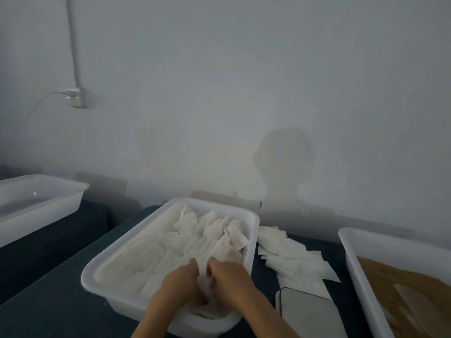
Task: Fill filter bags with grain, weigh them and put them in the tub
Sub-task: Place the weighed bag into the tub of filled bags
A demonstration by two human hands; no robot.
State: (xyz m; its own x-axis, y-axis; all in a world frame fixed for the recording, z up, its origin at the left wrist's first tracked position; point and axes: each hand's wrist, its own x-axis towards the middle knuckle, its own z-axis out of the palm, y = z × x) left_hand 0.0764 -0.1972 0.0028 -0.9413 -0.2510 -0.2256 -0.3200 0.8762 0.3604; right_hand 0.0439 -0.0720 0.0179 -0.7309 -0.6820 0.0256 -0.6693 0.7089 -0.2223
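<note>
A white plastic tub point(97, 267) sits in the middle of the dark table, holding several filled white filter bags point(212, 230) standing in rows. My left hand point(181, 282) and my right hand point(228, 276) are side by side inside the tub's near right corner, both gripping one white filter bag point(204, 285) between them. A grey scale point(305, 311) lies right of the tub. Empty filter bags point(292, 254) are spread flat behind the scale. At the far right a white tub point(351, 259) holds brown grain point(395, 289).
Another white tub point(41, 206) stands on a separate dark surface at the left. A scoop point(415, 301) lies in the grain. A wall socket point(75, 97) with a plugged cable hangs on the grey wall behind. A gap separates the two tables.
</note>
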